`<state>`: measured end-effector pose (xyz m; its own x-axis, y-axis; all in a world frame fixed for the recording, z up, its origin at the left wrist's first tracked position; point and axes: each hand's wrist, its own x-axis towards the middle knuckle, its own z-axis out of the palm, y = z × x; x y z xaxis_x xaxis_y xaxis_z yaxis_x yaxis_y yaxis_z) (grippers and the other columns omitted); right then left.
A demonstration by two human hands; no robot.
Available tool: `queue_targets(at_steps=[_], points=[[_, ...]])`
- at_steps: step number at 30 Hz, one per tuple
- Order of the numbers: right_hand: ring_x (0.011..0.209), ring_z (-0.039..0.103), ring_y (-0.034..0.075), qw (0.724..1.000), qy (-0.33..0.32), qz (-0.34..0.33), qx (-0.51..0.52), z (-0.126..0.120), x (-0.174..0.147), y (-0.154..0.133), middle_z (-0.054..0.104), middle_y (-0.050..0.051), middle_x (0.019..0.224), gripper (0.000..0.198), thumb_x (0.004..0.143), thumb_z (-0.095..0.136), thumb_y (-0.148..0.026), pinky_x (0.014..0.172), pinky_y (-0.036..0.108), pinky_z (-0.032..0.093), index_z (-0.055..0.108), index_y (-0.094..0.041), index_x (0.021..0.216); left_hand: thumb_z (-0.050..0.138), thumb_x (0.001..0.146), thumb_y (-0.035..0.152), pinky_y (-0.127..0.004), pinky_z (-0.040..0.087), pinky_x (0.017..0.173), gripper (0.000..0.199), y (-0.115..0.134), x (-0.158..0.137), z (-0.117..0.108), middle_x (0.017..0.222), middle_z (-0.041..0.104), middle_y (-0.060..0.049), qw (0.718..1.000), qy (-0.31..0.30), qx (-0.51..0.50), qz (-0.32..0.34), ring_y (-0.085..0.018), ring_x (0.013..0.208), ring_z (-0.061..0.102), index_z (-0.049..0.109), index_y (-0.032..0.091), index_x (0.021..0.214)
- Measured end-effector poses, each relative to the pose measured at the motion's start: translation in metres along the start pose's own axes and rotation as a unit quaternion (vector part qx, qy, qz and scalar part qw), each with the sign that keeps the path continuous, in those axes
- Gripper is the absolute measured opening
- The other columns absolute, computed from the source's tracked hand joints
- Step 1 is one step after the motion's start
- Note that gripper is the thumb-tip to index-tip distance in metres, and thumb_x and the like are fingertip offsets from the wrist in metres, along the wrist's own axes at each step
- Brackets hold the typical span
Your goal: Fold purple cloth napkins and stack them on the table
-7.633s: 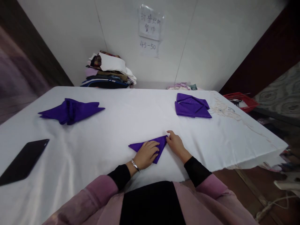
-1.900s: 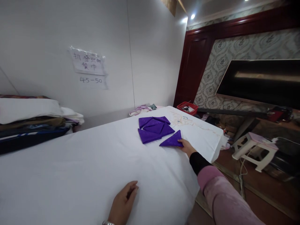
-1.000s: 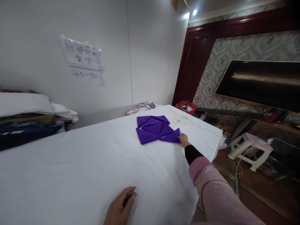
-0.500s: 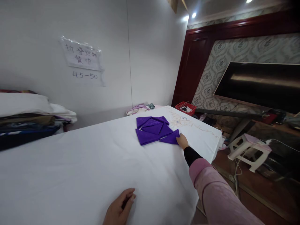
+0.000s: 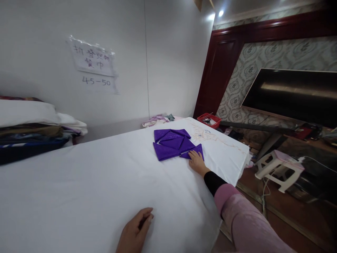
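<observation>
1. Purple cloth, folded to a small triangle (image 5: pixel 200 148), lies flat beneath the right hand (image 5: pixel 197 162), whose fingers are laid across it without gripping.
2. Loosely curled, with nothing visible in its grasp, the left hand (image 5: pixel 134 232) is low in view over the white-covered worktop (image 5: pixel 79 196), well apart from the purple pieces.
3. Just beyond the triangle sit larger purple folds (image 5: pixel 172 141) arranged around a raised middle; a thin pale gap shows along part of the edge between the two.
4. Pale stitched embroidery (image 5: pixel 212 137) decorates the covering near the far right corner.
5. Past the far edge are a crumpled lilac bundle (image 5: pixel 155 120) and, further right, a red basket (image 5: pixel 216 123).
6. At far left, clothes (image 5: pixel 28 116) are stacked beside the wall, which bears a handwritten sign (image 5: pixel 92 59) above the figures "45-50".
7. Over on the right stands a white stool (image 5: pixel 279 169), below a dark television screen (image 5: pixel 292 93).
</observation>
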<state>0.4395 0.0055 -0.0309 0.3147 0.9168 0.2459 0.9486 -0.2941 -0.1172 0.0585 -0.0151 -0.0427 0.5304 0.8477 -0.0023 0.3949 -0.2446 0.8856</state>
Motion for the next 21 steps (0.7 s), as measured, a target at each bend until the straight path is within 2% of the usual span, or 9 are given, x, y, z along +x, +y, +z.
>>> queue_targets(at_steps=[5, 11, 16, 21], points=[[0.131, 0.028, 0.025, 0.999, -0.012, 0.013, -0.033, 0.004, 0.009, 0.001, 0.041, 0.013, 0.139, 0.052, 0.081, 0.037, -0.012, 0.107, 0.044, 0.009, 0.043, -0.012, 0.133, 0.051, 0.077, 0.049, -0.025, 0.053, 0.075, 0.034, -0.001, 0.000, 0.000, 0.088, 0.071, -0.001, 1.000, 0.000, -0.001, 0.001, -0.018, 0.083, 0.066, 0.066, 0.025, 0.095], [0.128, 0.034, 0.027, 0.998, -0.027, 0.026, -0.047, 0.007, 0.011, -0.003, 0.042, 0.016, 0.138, 0.053, 0.082, 0.033, -0.011, 0.104, 0.044, 0.017, 0.040, -0.010, 0.135, 0.050, 0.078, 0.049, -0.025, 0.053, 0.076, 0.034, 0.000, -0.001, -0.001, 0.091, 0.071, -0.001, 1.000, -0.007, 0.010, 0.001, -0.018, 0.085, 0.066, 0.065, 0.025, 0.096], [0.129, 0.032, 0.025, 0.998, -0.033, 0.013, -0.047, 0.004, 0.013, -0.007, 0.041, 0.014, 0.139, 0.052, 0.084, 0.036, -0.016, 0.105, 0.043, 0.015, 0.038, -0.012, 0.136, 0.049, 0.079, 0.049, -0.026, 0.053, 0.077, 0.034, -0.002, 0.000, 0.000, 0.091, 0.071, -0.001, 1.000, -0.014, 0.007, 0.001, -0.018, 0.087, 0.065, 0.065, 0.025, 0.097], [0.127, 0.036, 0.025, 0.998, -0.038, 0.008, -0.043, 0.006, 0.018, -0.012, 0.043, 0.015, 0.137, 0.048, 0.086, 0.034, -0.018, 0.104, 0.043, 0.018, 0.043, -0.011, 0.132, 0.052, 0.076, 0.048, -0.025, 0.054, 0.072, 0.032, 0.003, 0.000, 0.000, 0.086, 0.072, 0.000, 1.000, 0.005, -0.002, -0.001, -0.018, 0.080, 0.066, 0.067, 0.025, 0.092]])
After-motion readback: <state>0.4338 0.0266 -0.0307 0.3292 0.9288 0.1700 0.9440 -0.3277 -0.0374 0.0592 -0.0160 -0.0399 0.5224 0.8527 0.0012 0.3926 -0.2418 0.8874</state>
